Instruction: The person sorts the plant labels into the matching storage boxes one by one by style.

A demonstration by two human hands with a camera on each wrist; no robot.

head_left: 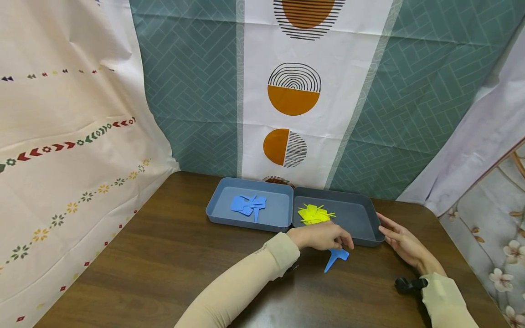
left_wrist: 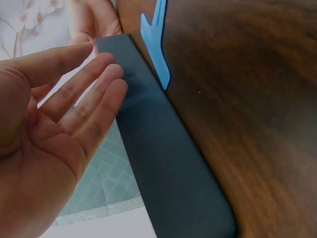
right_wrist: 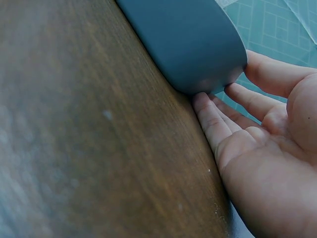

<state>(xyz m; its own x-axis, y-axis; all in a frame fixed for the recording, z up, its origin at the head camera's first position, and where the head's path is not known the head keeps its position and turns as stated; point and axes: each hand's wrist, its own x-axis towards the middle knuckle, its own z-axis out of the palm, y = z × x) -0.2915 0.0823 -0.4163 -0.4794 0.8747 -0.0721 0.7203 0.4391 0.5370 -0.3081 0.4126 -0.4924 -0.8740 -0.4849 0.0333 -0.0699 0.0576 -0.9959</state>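
Observation:
My left hand (head_left: 321, 235) hovers over the front wall of the dark grey tray (head_left: 352, 216), its fingers loosely bent and nothing held. Just in front of that wall a blue T-shaped plant label (head_left: 337, 256) lies on the wooden table. In the left wrist view the fingertips are at the tray's rim. With fairly straight fingers, my right hand (right_wrist: 257, 129) touches the tray's right front corner, thumb at the rim and other fingertips low by the table. A pile of yellow plant labels (head_left: 313, 213) lies in the dark tray's left part, partly hidden by my left hand.
A lighter blue-grey tray (head_left: 279, 212) stands against the dark tray's left side, with several blue plant labels (head_left: 248, 205) in it. Behind both trays hangs a patterned curtain (head_left: 197, 91). Pale cloth (head_left: 74, 182) borders the table (head_left: 164, 255) on the left.

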